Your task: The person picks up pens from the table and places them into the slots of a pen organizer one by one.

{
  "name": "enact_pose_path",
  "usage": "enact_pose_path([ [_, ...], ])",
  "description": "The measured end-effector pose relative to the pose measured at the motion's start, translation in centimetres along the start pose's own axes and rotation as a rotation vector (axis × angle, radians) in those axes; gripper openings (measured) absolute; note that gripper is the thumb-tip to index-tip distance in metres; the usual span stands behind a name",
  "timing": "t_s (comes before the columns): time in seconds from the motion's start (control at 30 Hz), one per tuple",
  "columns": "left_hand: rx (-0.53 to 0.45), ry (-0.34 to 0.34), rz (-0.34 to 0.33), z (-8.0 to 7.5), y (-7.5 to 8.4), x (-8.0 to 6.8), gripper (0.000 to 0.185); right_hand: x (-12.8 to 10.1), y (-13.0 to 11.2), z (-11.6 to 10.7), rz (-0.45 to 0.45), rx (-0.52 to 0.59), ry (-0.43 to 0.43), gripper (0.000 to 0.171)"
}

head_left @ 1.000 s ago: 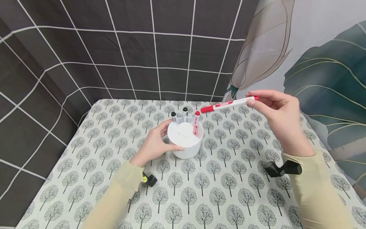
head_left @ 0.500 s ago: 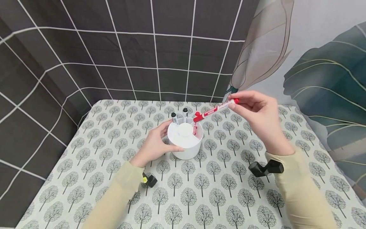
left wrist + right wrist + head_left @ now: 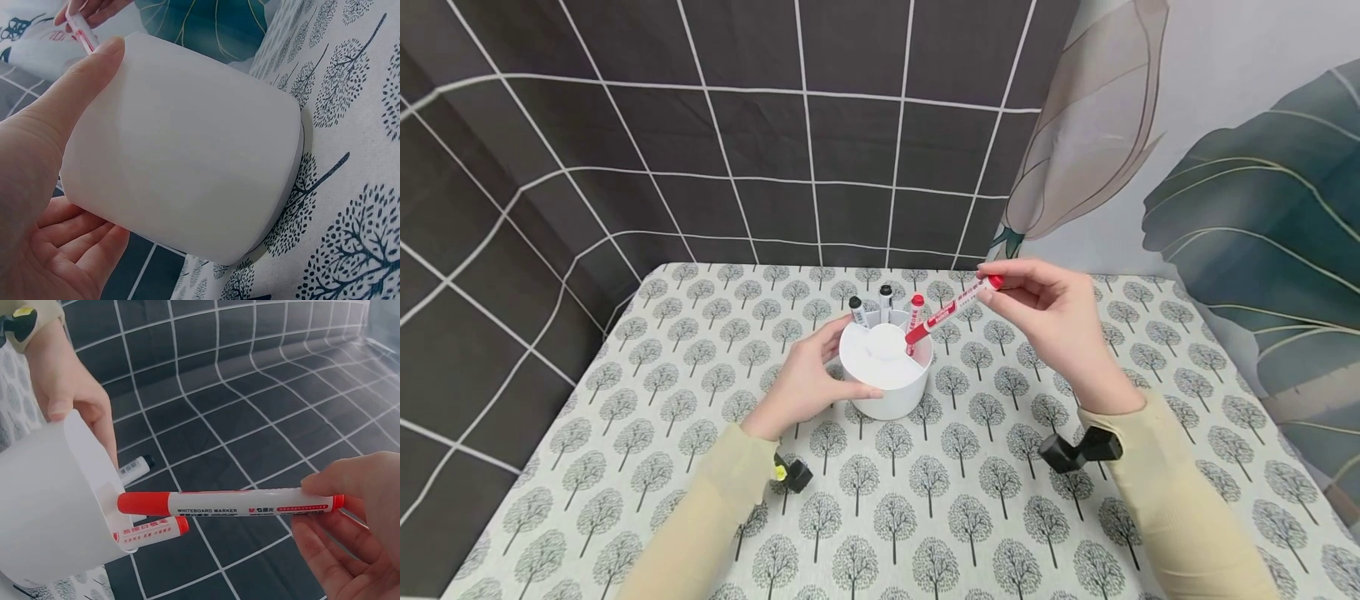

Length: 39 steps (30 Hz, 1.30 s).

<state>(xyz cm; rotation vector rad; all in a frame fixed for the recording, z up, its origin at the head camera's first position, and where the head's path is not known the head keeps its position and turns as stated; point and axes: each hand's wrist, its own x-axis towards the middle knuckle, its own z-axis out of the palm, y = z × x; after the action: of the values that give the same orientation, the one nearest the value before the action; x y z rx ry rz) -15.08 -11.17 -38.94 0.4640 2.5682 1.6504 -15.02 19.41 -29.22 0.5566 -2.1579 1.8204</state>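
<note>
My left hand (image 3: 808,377) grips a white round pen holder (image 3: 891,402) standing on the table, thumb on the near side and fingers round the far left. Inside it, two black-ended markers, one at the left (image 3: 857,312) and one at the back (image 3: 886,302), stand beside a red whiteboard marker (image 3: 917,305). Between thumb and fingertips, my right hand (image 3: 1051,321) pinches a second red whiteboard marker (image 3: 953,308) by its rear end. That marker slants down to the left, its red cap (image 3: 144,503) at the holder's opening. Whether it touches the wall I cannot tell.
A cloth with tree prints (image 3: 895,517) covers the table. Behind it hangs a dark curtain with white grid lines (image 3: 850,142); a leaf-patterned one (image 3: 1240,192) hangs at the right. Black camera mounts sit at my left wrist (image 3: 796,475) and right wrist (image 3: 1081,450).
My right hand has moved left and slightly down, bringing the red marker from right of the pen holder to its opening and tilting it more steeply. The left hand has stayed in place.
</note>
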Motion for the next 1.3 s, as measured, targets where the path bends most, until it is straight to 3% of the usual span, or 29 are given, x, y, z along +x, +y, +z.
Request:
enact_pose_path([
  [0.97,0.007,0.0,0.012,0.0,-0.4,0.3,0.119,-0.4,0.5,-0.5,0.025,-0.041,-0.012,0.027],
  [1.3,-0.004,0.003,0.017,0.0,-0.4,0.2,0.118,0.4,2.2,1.3,0.02,-0.039,-0.076,0.028],
])
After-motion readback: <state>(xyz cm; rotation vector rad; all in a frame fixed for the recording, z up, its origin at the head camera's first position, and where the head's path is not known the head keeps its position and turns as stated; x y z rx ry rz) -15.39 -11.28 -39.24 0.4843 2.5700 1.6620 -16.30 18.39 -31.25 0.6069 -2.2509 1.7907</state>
